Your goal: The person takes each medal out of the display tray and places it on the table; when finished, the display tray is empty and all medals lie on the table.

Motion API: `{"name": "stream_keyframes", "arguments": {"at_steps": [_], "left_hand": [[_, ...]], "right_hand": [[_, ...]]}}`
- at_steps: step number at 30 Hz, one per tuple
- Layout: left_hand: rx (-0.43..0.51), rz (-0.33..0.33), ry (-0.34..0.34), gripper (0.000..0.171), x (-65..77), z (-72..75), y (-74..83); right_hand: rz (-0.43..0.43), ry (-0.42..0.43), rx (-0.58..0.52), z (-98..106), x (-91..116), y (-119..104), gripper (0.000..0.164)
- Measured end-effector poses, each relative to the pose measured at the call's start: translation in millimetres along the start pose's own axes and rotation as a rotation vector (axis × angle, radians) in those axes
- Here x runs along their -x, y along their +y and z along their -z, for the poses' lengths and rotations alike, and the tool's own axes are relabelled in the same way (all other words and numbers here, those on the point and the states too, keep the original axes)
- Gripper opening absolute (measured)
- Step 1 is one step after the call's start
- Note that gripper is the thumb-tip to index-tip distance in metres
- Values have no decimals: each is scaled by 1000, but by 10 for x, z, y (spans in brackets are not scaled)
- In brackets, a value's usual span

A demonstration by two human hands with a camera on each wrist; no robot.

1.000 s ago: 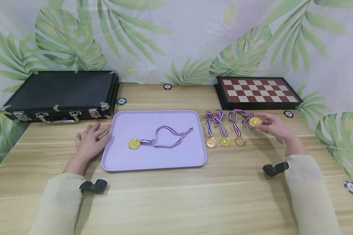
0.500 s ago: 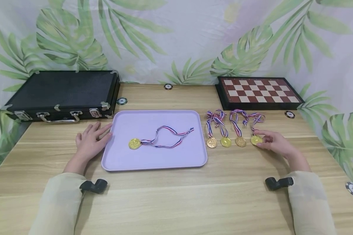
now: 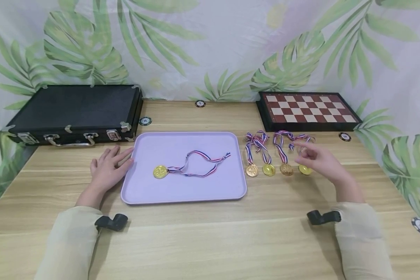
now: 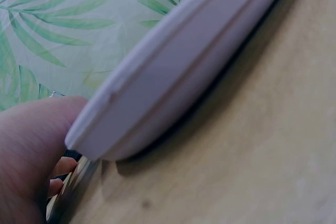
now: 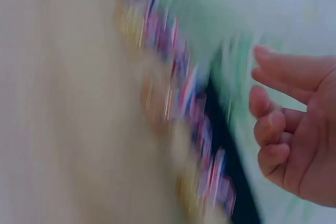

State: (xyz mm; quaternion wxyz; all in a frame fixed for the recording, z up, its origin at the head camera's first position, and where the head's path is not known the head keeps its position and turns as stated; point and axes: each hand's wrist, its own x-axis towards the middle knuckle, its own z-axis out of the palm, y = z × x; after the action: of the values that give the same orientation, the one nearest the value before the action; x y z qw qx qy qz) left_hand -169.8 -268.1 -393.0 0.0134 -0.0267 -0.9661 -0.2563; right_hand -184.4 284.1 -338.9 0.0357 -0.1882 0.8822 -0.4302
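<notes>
My left hand (image 3: 109, 168) lies on the table with its fingers spread, fingertips against the left edge of the lilac tray (image 3: 182, 194). In the left wrist view the thumb touches the tray's rim (image 4: 157, 66). On the tray lies a gold medal (image 3: 160, 171), its striped ribbon stretched rightward. Right of the tray, several ribboned medals stand in a row: a bronze medal (image 3: 251, 170), a gold one, another bronze medal (image 3: 286, 169) and a rightmost gold medal (image 3: 304, 170). Above that last one hovers my right hand (image 3: 320, 161), fingers loosely bent and holding nothing, partly hiding its ribbon.
A black case (image 3: 77, 109) stands at the back left, a folded chessboard (image 3: 308, 109) at the back right. Poker chips lie about, such as one chip (image 3: 145, 121) by the case and another chip (image 3: 344, 136) near the chessboard. A leaf-patterned cloth (image 3: 210, 46) hangs behind.
My right hand drew the rightmost gold medal toward the front, level with the others, then let go and lifted off slightly leftward. The left hand stayed still.
</notes>
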Motion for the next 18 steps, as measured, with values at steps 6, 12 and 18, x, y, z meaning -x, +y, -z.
{"name": "stream_keyframes", "arguments": {"at_steps": [6, 12, 18], "left_hand": [[-1, -16, 10, 53, 2, -6, -11], [0, -15, 19, 52, 13, 1, -12], [8, -17, 15, 52, 16, 8, 4]], "right_hand": [[191, -60, -196, -620, -405, -779, 43], [224, -311, -335, -1479, -724, -1349, 47], [153, -397, -289, -2057, -934, -1545, 51]]}}
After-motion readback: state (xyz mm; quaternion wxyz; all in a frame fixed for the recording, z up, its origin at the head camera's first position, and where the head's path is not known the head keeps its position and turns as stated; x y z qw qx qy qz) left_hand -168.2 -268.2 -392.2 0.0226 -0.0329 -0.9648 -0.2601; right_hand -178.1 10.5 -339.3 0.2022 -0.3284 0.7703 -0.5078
